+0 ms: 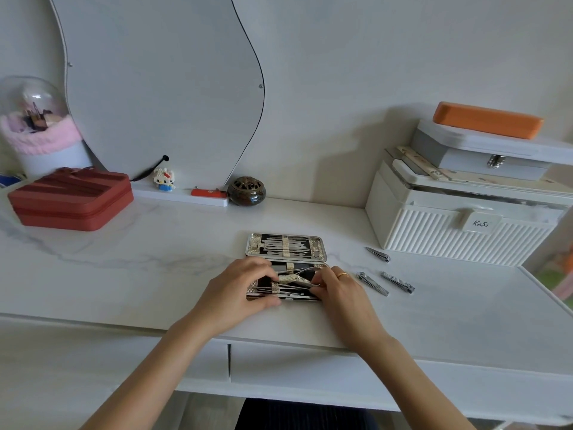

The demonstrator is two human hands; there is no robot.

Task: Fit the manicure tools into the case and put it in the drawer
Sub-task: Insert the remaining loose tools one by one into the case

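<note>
On white box (459, 231), label "KaSi" (481, 224)

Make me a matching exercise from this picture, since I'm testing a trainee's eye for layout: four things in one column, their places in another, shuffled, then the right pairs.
Things
1. manicure case
2. three nail clippers
3. red zip case
4. orange case

Places
A. top of the stacked white boxes, far right
B. left of the wavy mirror, on the desk
C. open on the desk, under both hands
D. loose on the desk, right of the right hand

Pairs: 1-C, 2-D, 3-B, 4-A
</note>
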